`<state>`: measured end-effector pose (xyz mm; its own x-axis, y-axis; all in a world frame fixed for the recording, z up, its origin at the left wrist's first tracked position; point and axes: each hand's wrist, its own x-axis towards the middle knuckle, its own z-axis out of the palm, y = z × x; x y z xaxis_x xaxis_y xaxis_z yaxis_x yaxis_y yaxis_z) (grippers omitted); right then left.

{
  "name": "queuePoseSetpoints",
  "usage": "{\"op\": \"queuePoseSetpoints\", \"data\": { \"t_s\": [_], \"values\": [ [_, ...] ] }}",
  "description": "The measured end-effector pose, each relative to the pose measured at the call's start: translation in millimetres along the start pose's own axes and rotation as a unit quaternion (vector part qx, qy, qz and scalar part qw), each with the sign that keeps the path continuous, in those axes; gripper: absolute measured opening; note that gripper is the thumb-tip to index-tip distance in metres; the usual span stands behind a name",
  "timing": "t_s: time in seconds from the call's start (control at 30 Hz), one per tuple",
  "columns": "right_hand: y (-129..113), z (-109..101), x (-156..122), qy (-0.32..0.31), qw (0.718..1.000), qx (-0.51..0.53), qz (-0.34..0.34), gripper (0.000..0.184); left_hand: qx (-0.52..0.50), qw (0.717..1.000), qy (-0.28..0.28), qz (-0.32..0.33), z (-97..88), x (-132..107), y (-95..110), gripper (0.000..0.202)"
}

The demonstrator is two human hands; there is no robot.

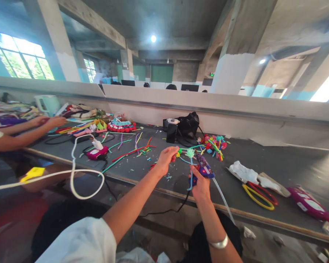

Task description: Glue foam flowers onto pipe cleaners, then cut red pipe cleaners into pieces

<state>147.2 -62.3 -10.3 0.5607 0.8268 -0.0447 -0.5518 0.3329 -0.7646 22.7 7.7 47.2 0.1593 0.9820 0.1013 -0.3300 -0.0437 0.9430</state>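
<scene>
My right hand (200,184) is wrapped round a dark blue hot glue gun (205,171) with a small red light and a clear glue stick (222,197) out of its back. The same hand also holds a light blue pipe cleaner stem (191,174), upright, topped by a pale green tufted flower (190,153). My left hand (166,160) is closed in a pinch at a small green and yellow piece (178,152), just left of the flower. Its exact shape is partly hidden by my fingertips.
Pipe cleaners (134,150) and clippings lie on the dark table (263,153). Behind are a black bag (190,126) and colourful pipe-cleaner flowers (215,144). Scissors (259,195) lie right. A white cable (72,175) loops left, near a power strip (97,152) and a co-worker's hands (53,122).
</scene>
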Motion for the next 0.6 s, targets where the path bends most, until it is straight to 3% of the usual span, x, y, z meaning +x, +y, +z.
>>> {"op": "queuePoseSetpoints", "data": {
  "t_s": [0.2, 0.6],
  "values": [
    [-1, 0, -1, 0.007, 1.0, -0.009, 0.003, 0.036, 0.07, 0.994, -0.072, 0.033, 20.1, 1, 14, 0.029],
    [-3, -1, -1, 0.014, 1.0, -0.014, 0.006, 0.035, 0.116, 0.987, -0.084, 0.075, 25.6, 7, 20, 0.017]
  ]
}}
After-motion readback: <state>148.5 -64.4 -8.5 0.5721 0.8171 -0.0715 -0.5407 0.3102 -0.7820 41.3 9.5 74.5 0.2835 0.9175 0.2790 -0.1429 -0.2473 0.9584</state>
